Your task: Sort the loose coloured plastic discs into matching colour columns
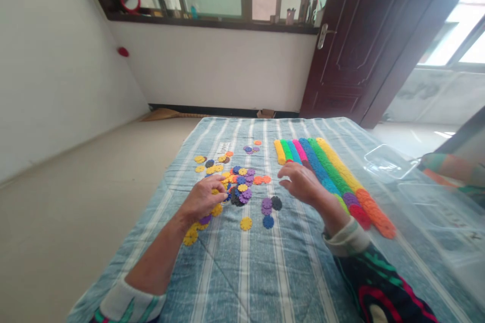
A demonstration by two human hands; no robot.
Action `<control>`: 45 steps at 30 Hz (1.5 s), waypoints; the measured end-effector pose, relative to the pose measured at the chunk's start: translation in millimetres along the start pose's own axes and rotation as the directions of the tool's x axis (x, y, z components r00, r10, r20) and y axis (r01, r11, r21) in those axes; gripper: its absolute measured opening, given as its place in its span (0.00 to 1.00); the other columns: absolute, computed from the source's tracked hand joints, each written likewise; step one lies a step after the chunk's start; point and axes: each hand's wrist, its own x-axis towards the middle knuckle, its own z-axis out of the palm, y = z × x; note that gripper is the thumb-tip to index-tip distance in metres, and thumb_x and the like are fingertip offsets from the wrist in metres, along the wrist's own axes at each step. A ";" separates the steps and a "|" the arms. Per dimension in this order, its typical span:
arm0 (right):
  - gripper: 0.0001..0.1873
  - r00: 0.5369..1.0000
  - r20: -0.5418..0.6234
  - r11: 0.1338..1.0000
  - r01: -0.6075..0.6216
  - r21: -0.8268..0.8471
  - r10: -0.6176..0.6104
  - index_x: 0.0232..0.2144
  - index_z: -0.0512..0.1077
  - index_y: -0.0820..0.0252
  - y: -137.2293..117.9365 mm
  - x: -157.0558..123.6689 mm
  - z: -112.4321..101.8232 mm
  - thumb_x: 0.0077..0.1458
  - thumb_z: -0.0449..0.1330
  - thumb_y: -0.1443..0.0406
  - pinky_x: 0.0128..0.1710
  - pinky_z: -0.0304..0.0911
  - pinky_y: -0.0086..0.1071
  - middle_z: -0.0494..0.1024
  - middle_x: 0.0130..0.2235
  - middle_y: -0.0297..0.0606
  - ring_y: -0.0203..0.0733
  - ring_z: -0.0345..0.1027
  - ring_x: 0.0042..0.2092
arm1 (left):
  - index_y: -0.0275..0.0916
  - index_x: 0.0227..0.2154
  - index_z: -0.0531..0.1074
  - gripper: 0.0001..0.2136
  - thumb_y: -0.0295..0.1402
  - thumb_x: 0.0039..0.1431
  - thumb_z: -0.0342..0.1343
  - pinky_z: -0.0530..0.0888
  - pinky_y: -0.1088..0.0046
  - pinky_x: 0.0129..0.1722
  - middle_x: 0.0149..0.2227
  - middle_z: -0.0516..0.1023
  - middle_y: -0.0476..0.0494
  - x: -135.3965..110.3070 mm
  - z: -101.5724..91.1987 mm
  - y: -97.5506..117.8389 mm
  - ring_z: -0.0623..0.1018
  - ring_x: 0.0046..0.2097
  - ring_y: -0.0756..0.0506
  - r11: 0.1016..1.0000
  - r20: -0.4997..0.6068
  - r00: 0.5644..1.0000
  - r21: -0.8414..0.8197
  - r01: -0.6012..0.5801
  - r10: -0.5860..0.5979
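Note:
My left hand (pixel 204 196) rests at the left side of a loose pile of flower-shaped plastic discs (pixel 242 180) in yellow, purple, blue, black and orange. Its thumb and forefinger are apart, with a yellow disc showing between them and a blue disc by the thumb tip. Over the lower left ends of the coloured disc rows (pixel 322 161), my right hand (pixel 302 182) hovers with bent, parted fingers and nothing visible in it. It covers part of the rows. Two orange discs (pixel 262 180) lie between the hands.
Purple discs (pixel 267 206), a blue disc (pixel 268 221) and a single yellow disc (pixel 246 223) lie nearer me on the striped bedcover (pixel 227 272). At the right stand clear plastic containers (pixel 392 161); another person's arm (pixel 450 166) is beside them. A door (pixel 356 35) is behind.

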 end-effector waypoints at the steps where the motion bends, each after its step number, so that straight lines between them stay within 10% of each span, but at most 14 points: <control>1: 0.06 0.999 0.003 0.998 0.043 0.045 -0.043 0.35 0.77 0.59 -8.4 0.6 2.7 0.55 0.62 0.71 0.45 0.62 0.34 0.78 0.40 0.40 0.44 0.70 0.45 | 0.40 0.19 0.75 0.08 0.38 0.46 0.58 0.65 0.56 0.61 0.52 0.78 0.39 0.0 -0.3 2.6 0.73 0.57 0.36 1.000 -0.005 1.000 -0.031 -0.003 0.003; 15: 0.07 0.976 0.090 0.966 0.177 0.188 -0.196 0.38 0.78 0.52 -62.7 -0.8 18.4 0.61 0.59 0.65 0.42 0.63 0.28 0.81 0.41 0.33 0.38 0.73 0.44 | 0.42 0.27 0.80 0.09 0.41 0.50 0.60 0.66 0.56 0.61 0.50 0.80 0.41 -13.2 20.4 53.6 0.74 0.57 0.38 0.948 -0.027 0.989 -0.281 -0.149 0.147; 27: 0.13 0.942 0.158 0.943 -0.261 -0.208 0.296 0.22 0.77 0.61 49.9 -0.7 -26.8 0.54 0.56 0.72 0.34 0.57 0.29 0.78 0.33 0.43 0.42 0.71 0.37 | 0.41 0.23 0.77 0.09 0.40 0.51 0.59 0.68 0.55 0.59 0.47 0.80 0.41 -7.2 32.7 34.1 0.75 0.54 0.38 0.980 -0.088 0.988 -0.144 -0.139 0.127; 45: 0.14 0.947 0.119 0.934 -0.266 -0.238 0.300 0.36 0.80 0.56 67.4 -2.8 -7.0 0.49 0.59 0.74 0.43 0.60 0.31 0.75 0.43 0.41 0.46 0.68 0.48 | 0.41 0.26 0.77 0.09 0.39 0.52 0.57 0.67 0.55 0.61 0.49 0.80 0.39 -5.6 31.2 25.2 0.74 0.56 0.38 0.984 -0.091 0.982 -0.057 -0.170 0.164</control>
